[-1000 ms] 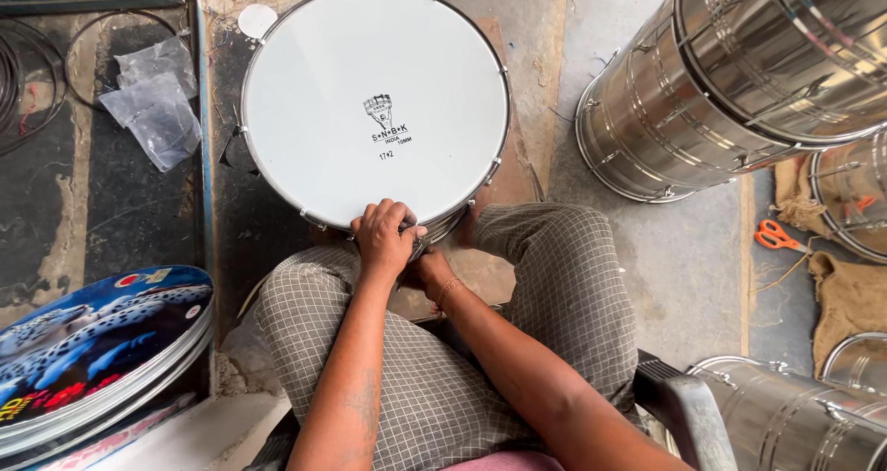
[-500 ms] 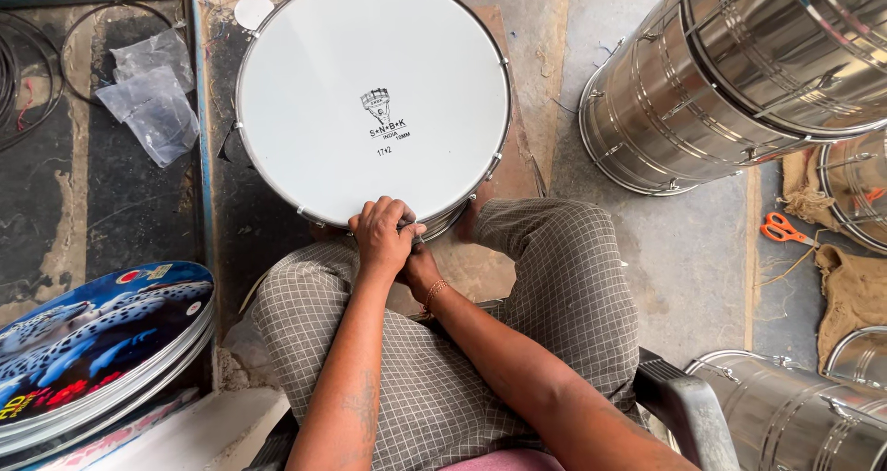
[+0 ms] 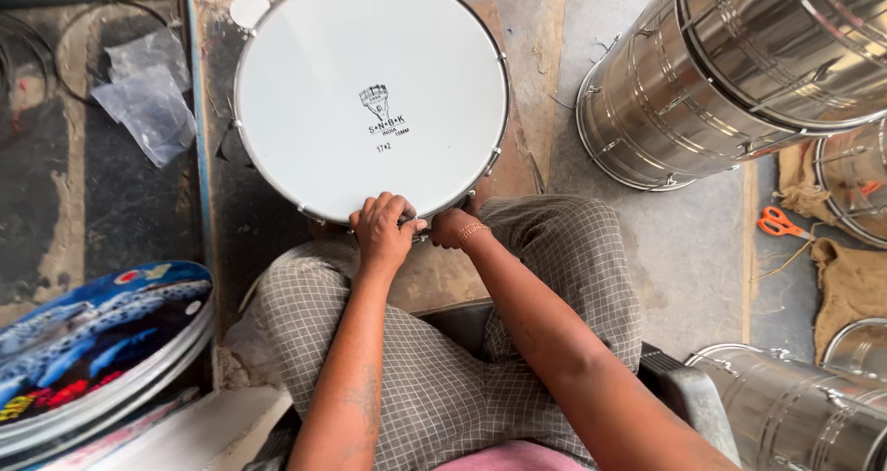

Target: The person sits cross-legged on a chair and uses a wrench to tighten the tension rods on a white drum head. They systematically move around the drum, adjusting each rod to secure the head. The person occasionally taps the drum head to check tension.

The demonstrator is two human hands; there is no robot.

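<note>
A round drum with a white skin [image 3: 370, 83] and a metal hoop stands on the floor between my knees. My left hand [image 3: 383, 231] curls over the near rim of the hoop, fingers closed on it. My right hand [image 3: 453, 227], with a bracelet at the wrist, is tucked just beside it against the same part of the rim; what its fingers hold is hidden. I sit on a dark chair [image 3: 688, 392] in checked trousers.
Shiny steel drum shells lie to the right [image 3: 730, 74] and at the lower right [image 3: 795, 411]. Orange scissors [image 3: 781, 223] and burlap [image 3: 855, 282] lie at the far right. Printed drum skins are stacked at lower left [image 3: 92, 342]. A clear plastic bag [image 3: 148, 106] lies at upper left.
Both hands stay at the drum's near rim. The view has shifted slightly, so the drum sits a bit higher in the picture.
</note>
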